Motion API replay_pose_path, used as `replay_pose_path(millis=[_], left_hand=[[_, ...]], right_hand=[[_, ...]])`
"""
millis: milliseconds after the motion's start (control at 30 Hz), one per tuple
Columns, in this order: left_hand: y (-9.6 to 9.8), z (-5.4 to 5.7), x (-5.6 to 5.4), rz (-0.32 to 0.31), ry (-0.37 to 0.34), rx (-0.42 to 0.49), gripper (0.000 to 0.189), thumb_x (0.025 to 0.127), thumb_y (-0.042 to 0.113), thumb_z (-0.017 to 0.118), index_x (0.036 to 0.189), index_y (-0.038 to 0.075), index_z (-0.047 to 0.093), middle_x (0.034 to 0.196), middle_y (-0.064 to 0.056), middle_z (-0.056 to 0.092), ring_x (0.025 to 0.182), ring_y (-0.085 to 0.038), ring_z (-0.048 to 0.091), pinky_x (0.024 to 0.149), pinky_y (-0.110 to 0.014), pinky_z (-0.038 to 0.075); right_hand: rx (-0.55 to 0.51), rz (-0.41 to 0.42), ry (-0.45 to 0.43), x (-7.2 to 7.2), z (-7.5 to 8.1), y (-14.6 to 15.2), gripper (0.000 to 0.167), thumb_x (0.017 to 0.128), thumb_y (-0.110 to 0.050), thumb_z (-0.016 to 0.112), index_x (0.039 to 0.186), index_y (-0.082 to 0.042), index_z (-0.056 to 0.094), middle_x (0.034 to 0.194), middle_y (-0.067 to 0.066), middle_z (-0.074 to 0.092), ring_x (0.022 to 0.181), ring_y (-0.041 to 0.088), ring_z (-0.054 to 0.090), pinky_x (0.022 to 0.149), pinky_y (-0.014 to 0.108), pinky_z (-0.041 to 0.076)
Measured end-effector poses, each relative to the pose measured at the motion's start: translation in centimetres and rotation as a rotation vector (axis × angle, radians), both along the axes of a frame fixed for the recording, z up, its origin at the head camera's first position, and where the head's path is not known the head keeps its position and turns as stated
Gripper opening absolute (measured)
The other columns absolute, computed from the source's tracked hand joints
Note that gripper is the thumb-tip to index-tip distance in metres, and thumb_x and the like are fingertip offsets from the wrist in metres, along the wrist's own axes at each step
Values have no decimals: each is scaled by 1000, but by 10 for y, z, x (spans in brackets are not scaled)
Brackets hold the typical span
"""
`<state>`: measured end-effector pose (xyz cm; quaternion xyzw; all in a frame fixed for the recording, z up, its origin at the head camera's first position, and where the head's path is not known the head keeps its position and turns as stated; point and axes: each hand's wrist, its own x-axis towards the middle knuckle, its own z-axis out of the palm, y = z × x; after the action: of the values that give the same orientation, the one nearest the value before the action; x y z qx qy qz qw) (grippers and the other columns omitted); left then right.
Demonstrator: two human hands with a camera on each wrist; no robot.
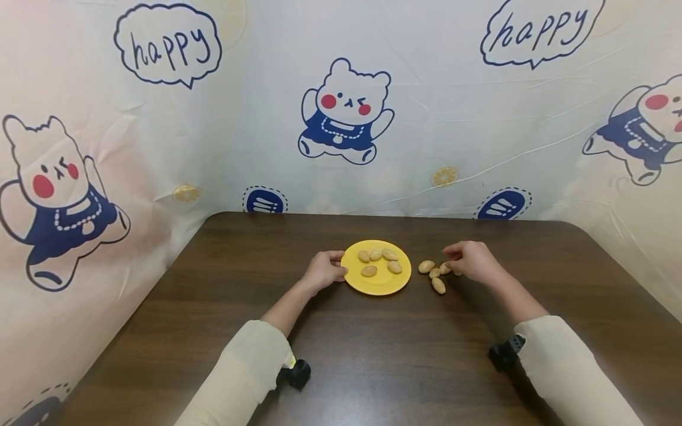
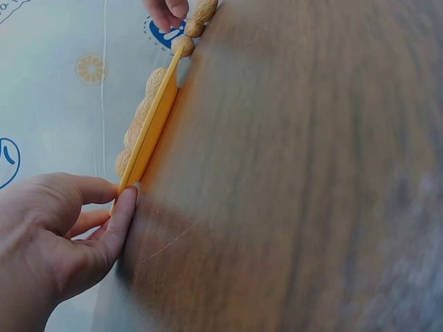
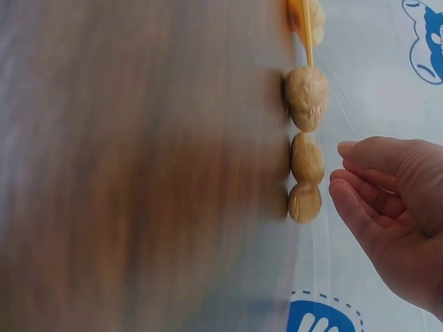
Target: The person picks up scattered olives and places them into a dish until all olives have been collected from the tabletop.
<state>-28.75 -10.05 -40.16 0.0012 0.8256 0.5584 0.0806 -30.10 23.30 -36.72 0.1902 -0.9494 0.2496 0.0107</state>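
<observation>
1. At the far left, a bear figure (image 1: 69, 222) in a blue outfit is printed on the pale backdrop (image 1: 256, 130), which rises behind the brown bench (image 1: 383, 349).
2. Next comes the left sleeve (image 1: 242, 370), cream-coloured, with a black device (image 1: 298, 374) at its cuff.
3. The left hand (image 1: 322, 272) reaches forward from it; its grip pinches the rim of the plate between thumb and fingers, at the plate's left edge.
4. The yellow plate (image 1: 379, 285) rests on the bench, between the two hands.
5. Five peanuts (image 1: 369, 271) in their shells lie on the plate, three along the far side and two nearer.
6. Just right of the plate, loose peanuts (image 1: 438, 285) sit bunched on the bench; the hand partly hides some, so their exact number cannot be told.
7. The right hand (image 1: 473, 261) hovers by this bunch; its grip is loosely curled, thumb and fingertips slightly apart, with nothing between them.
8. Rightmost, the right sleeve (image 1: 567, 367) bears another black device (image 1: 503, 354).
</observation>
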Motion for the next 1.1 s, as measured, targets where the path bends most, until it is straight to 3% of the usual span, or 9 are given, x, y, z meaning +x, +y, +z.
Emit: replay_pose_path(millis=[333,900,1100], left_hand=[[1,-1,0,0,1,1,50,85,-4,61,133,-3,46,109,-15,54,89,-20,57,66,-24,56],[0,0,1,0,-1,-1,50,85,-3,61,133,-3,45,111,-15,53,90,-21,57,67,-25,56],[0,-1,0,-4,1,0,50,85,-3,61,133,-3,46,110,-15,54,89,-21,57,67,-25,56]], right_hand=[[13,-37,41,0,-2,13,31,76,-6,68,103,10,65,87,17,67,79,26,63,61,31,51],[70,-64,-73,-1,-3,20,38,80,-19,70,104,9,65,93,17,67,88,30,60,75,42,50],[67,-50,-78,1,-3,18,34,78,-19,71,100,6,67,88,12,68,82,25,59,73,39,49]])
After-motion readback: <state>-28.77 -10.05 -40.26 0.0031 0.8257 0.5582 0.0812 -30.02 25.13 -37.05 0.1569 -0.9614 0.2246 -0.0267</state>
